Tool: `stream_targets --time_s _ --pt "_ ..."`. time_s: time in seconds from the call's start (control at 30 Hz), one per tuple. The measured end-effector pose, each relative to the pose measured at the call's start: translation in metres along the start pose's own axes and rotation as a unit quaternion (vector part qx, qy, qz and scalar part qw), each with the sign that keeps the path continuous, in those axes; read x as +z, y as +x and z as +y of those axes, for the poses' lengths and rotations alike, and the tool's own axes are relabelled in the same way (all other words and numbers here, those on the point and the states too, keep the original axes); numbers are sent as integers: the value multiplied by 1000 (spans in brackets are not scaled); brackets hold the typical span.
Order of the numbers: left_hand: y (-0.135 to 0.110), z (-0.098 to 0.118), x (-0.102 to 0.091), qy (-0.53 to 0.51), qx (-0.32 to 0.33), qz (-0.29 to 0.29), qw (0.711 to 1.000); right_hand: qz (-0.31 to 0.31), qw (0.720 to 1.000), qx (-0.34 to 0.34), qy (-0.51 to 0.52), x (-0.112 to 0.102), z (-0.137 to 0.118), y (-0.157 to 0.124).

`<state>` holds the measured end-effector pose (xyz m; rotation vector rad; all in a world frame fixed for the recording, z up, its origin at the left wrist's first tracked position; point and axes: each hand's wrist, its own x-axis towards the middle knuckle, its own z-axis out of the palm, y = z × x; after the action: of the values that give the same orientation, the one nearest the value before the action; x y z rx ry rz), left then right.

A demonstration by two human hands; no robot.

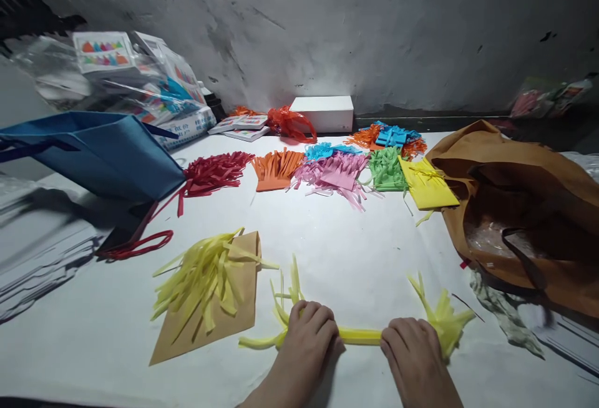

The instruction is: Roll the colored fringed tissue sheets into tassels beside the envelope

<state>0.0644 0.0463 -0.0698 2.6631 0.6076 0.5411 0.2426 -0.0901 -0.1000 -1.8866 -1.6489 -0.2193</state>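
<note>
A yellow tissue-paper tassel (359,336) lies across the white table in front of me, its middle folded into a narrow band and its fringed strips fanning out at both ends. My left hand (309,339) is closed over the band near its left end. Around the right end, my right hand (412,349) has its fingers curled on the same band. Both palms face down, and the paper under the fingers is hidden. To the left, a loose bunch of yellow fringe (210,277) rests on a brown paper sheet (234,320).
Fringed paper bundles line the back: red (218,171), orange (277,170), pink (334,171), green (387,170) and yellow (429,186). A blue bag (103,152) stands left, a brown bag (449,227) right. A white box (322,115) sits against the wall.
</note>
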Motion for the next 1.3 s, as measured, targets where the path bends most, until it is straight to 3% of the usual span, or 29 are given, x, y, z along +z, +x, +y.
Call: stream_targets --time_s 0.23,0.37,0.43,0.53,0.7,0.87,1.1,1.3 --pt "16 14 -2 91 -105 -105 985 -41 984 86 -153 -13 -4 7" --pt "24 14 -5 100 -114 -137 979 24 990 59 -127 -8 -11 12" --pt "25 12 -6 95 -117 -139 979 46 997 -2 -54 0 -17 14" --pt "22 10 -8 65 -106 -104 987 28 998 -57 25 11 -22 15" --pt "11 7 -7 5 8 -25 1000 27 998 -45 42 19 -23 14" --pt "9 5 3 17 34 -38 999 8 999 -33 30 23 -25 14" --pt "13 13 6 32 -33 -56 997 24 999 30 -3 3 -7 -2" --pt "32 31 -1 87 -108 -127 982 11 997 71 -34 -9 -8 2"
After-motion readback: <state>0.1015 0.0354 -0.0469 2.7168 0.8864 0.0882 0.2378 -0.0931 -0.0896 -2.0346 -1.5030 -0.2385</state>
